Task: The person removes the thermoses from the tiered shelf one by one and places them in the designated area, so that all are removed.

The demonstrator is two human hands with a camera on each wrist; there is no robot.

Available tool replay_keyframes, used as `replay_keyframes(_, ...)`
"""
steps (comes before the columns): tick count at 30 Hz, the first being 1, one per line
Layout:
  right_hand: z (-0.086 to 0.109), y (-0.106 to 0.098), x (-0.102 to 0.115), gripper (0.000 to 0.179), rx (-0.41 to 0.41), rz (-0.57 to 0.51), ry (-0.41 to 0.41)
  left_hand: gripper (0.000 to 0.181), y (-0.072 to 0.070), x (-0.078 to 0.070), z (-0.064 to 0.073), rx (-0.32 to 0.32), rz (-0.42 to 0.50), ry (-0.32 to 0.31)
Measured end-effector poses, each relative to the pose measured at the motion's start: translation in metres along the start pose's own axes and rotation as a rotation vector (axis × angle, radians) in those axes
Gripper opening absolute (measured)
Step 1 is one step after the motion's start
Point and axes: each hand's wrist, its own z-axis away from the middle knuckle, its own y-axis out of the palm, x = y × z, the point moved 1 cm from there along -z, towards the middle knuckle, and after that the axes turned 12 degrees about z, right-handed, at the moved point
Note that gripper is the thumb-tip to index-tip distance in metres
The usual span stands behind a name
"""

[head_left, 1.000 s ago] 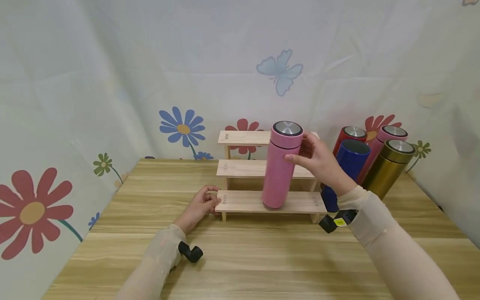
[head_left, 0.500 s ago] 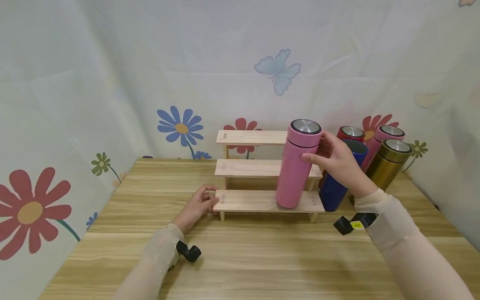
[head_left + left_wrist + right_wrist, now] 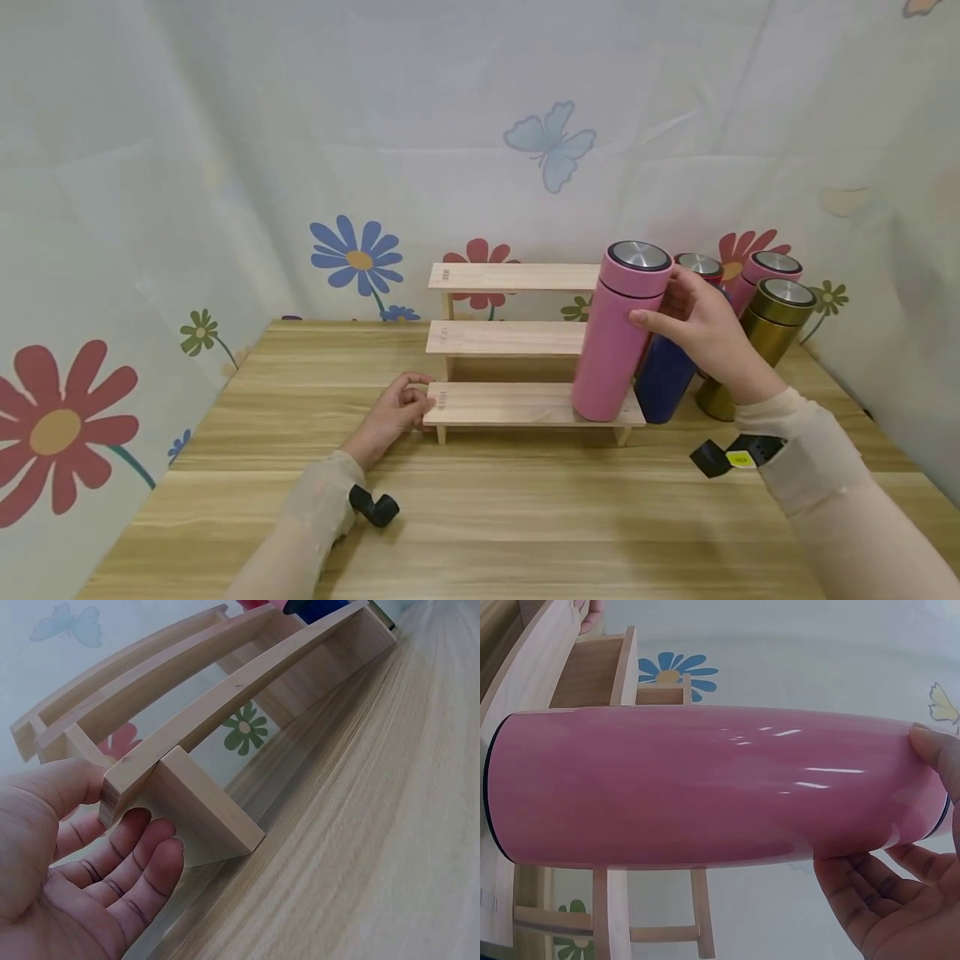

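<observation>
My right hand [image 3: 711, 337] grips a pink thermos [image 3: 617, 354] near its top, thumb toward the front and fingers behind. The thermos stands nearly upright at the right end of the lowest step of a three-tier wooden display stand [image 3: 502, 403], its base right at the board. In the right wrist view the pink thermos [image 3: 705, 787] lies across the picture, with the thumb and fingers around its lid end. My left hand [image 3: 388, 417] holds the left end of the lowest step. In the left wrist view its fingers [image 3: 161, 862] curl under the board [image 3: 202, 712].
Right of the stand are a blue thermos [image 3: 663, 379], a gold thermos [image 3: 780, 325], a red thermos [image 3: 699, 265] and another pink thermos [image 3: 776, 265], partly hidden behind one another. A flowered curtain [image 3: 360, 100] hangs behind the wooden table [image 3: 480, 517].
My right hand has moved the pink thermos rightward along the lowest step, from right of its middle to its right end. The left hand stays at the stand's left end.
</observation>
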Motion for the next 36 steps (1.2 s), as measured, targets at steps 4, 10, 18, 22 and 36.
replay_keyframes(4,0.004,-0.005,-0.003,0.055,-0.013,0.005,-0.004,0.042,0.000,0.001,0.000,0.001,-0.003,-0.001)
replay_keyframes(10,0.009,-0.012,-0.008,0.053,-0.033,0.020,-0.003,0.041,0.000,0.001,0.000,-0.003,-0.006,0.000)
replay_keyframes(18,0.017,-0.022,-0.016,0.046,-0.058,-0.001,0.009,0.040,0.000,0.002,0.000,-0.004,-0.002,-0.002)
replay_keyframes(22,0.021,-0.028,-0.021,0.045,-0.070,0.004,0.008,0.040,0.000,-0.001,0.001,-0.004,-0.002,-0.001)
replay_keyframes(36,0.038,-0.041,-0.037,0.045,-0.088,0.012,0.040,0.040,0.002,-0.001,0.001,0.001,0.003,0.004)
